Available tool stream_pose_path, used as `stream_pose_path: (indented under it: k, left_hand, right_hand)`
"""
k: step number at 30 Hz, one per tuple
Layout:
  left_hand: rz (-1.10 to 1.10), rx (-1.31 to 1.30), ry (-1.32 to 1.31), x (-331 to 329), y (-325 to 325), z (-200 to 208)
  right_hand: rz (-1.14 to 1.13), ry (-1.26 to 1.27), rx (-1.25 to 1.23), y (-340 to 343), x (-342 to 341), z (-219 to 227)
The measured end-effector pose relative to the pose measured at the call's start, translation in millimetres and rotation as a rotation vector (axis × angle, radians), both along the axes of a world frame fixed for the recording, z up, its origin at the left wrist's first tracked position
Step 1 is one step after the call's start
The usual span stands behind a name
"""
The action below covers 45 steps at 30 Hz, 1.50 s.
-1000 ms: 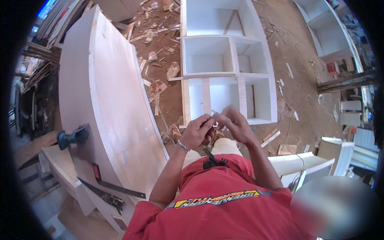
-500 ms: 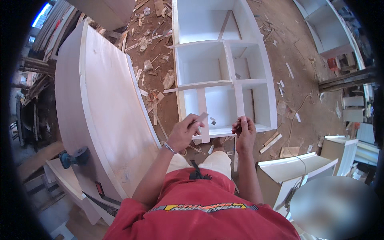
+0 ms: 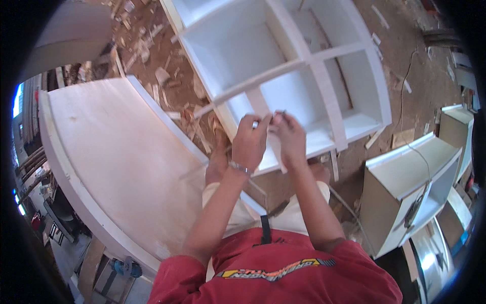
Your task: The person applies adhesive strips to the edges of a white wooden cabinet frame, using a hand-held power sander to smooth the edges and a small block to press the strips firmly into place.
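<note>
Pretty fiddly fingertip work was seemingly being done above the white cabinet (image 3: 324, 93) on the floor (image 3: 430, 96), left hand (image 3: 249, 144) and right hand (image 3: 291, 141) with fingers curled in close, though how tightly, or on what, couldn't be told, and a steady pinch was probably called for.

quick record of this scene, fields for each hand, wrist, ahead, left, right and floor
left hand: raised, fingers bent toward the other hand
right hand: close beside it; anything pinched is too blurred to tell
wrist: metal bracelet, left arm
ahead: white cabinet, open compartments facing up
left: large pale panel
right: smaller pale box
floor: brown, scattered scraps
</note>
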State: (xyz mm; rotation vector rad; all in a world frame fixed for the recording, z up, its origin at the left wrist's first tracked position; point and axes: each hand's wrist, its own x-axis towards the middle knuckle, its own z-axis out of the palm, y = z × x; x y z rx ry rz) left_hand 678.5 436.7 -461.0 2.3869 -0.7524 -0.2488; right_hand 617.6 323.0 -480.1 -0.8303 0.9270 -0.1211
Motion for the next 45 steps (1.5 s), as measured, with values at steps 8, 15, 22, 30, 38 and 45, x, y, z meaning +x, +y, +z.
stream_pose_path:
  k: [8,15,22,30,38,45]
  left_hand:
    - [-0.024,-0.019,0.046,73,47,-147]
    - [-0.046,-0.04,-0.162,101,17,-223]
    - [0.005,-0.017,-0.082,100,-13,-245]
    - [-0.014,0.01,-0.075,103,-23,-250]
    - [0.051,-0.017,0.005,103,-24,-248]
    - [0.086,-0.004,-0.088,106,-21,-257]
  right_hand:
    - [-0.301,0.08,-0.059,-53,65,-139]
    - [-0.358,0.157,-0.274,-94,110,-210]
    - [-0.361,0.274,-0.395,-117,118,-219]
    - [-0.345,0.263,-0.423,-130,119,-228]
    - [-0.377,0.232,-0.507,-127,125,-245]
    - [-0.366,0.228,-0.497,-126,128,-248]
